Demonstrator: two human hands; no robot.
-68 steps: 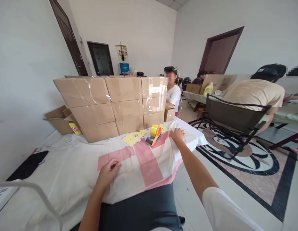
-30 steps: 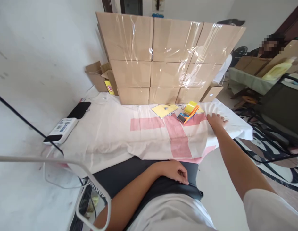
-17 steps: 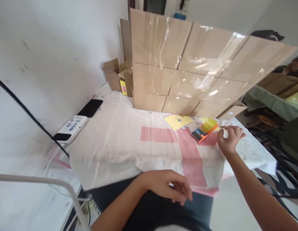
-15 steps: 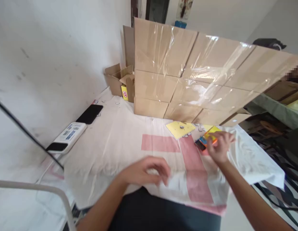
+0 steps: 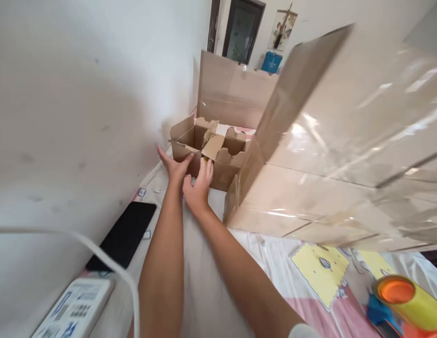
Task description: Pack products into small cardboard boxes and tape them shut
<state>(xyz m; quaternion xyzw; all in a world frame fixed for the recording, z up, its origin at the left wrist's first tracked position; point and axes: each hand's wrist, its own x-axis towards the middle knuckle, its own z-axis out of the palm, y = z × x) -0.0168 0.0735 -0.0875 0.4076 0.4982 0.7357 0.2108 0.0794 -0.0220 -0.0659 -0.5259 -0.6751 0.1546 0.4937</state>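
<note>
My left hand (image 5: 174, 167) is at the front left of an open cardboard box (image 5: 183, 149), fingers spread and the thumb against its front side. Close beside it, my right hand (image 5: 199, 185) reaches up to the front of the boxes. Its fingers are stretched out and its thumb stands apart, below a loose cardboard flap (image 5: 213, 146). A small bit of yellow shows at its fingertips; the rest is hidden behind the hand. A second open cardboard box (image 5: 223, 172) adjoins on the right, with cut-out flaps along its top.
A large taped cardboard panel (image 5: 327, 188) stands upright on the right. Another cardboard sheet (image 5: 232, 96) stands behind the boxes. A black phone (image 5: 128, 234) and a white power bank-like block (image 5: 77, 305) lie by the left wall. A yellow tape roll (image 5: 419, 300) is at the lower right.
Both hands have moved forward and left to the boxes. My right hand has left the tape roll. The view has turned left and come closer to the boxes.
</note>
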